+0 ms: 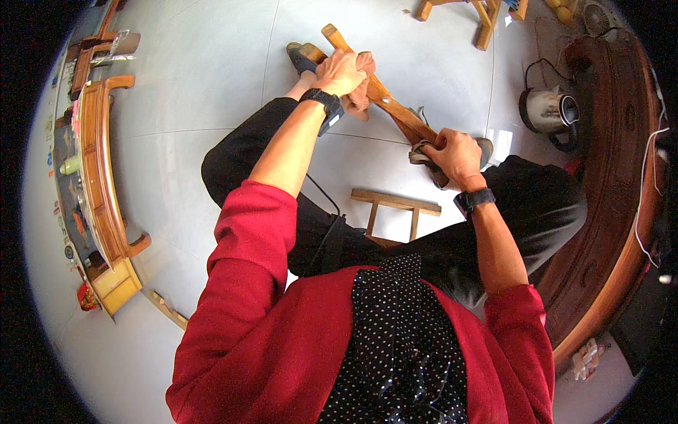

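A wooden folding frame (399,113), two crossed bars joined by a bolt, slants over the floor between my feet. My left hand (337,73) is closed on a brownish-pink cloth (360,95), which lies against the upper part of a bar. At the lower right end, my right hand (458,157) is curled round the frame, fingertips partly hidden. Greyish straps (419,153) show beside that hand. A dark shoe (299,58) is on my left foot by the bar's upper end, while my other foot is mostly covered by my right hand.
A small wooden stool-like frame (395,201) stands between my legs. On the right are a kettle (551,109) and a long dark carved wooden piece of furniture (600,212). A wooden cabinet (102,162) lines the left. More wooden legs (486,25) stand at the top.
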A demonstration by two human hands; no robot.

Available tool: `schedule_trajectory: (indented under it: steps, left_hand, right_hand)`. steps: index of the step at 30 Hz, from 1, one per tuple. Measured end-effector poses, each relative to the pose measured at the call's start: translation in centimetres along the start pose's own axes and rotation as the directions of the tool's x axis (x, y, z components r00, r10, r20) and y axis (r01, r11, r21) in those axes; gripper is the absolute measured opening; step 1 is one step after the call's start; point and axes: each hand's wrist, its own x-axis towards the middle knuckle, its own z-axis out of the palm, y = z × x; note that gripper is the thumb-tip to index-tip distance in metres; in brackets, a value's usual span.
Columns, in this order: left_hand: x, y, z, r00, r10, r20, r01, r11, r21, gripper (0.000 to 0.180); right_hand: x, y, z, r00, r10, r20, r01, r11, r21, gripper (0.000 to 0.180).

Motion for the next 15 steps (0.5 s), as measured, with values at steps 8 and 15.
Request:
schedule_trajectory:
  steps: [8,15]
  left_hand:
    - [0.0,1.9,0.9,0.966,0.133,0.223,-0.086,0.974,-0.207,0.036]
    - [-2.7,1.6,-0.3,0.985,0.165,0.059,-0.110,0.845,-0.523,0.040]
  right_hand:
    - [-0.2,-0.5,-0.2,1.000,0.021,-0.001,-0.021,1.000,-0.011,0.036]
    - [-0.1,-0.2,-0.1,1.000,0.023,-0.013,-0.023,1.000,0.016,0.033]
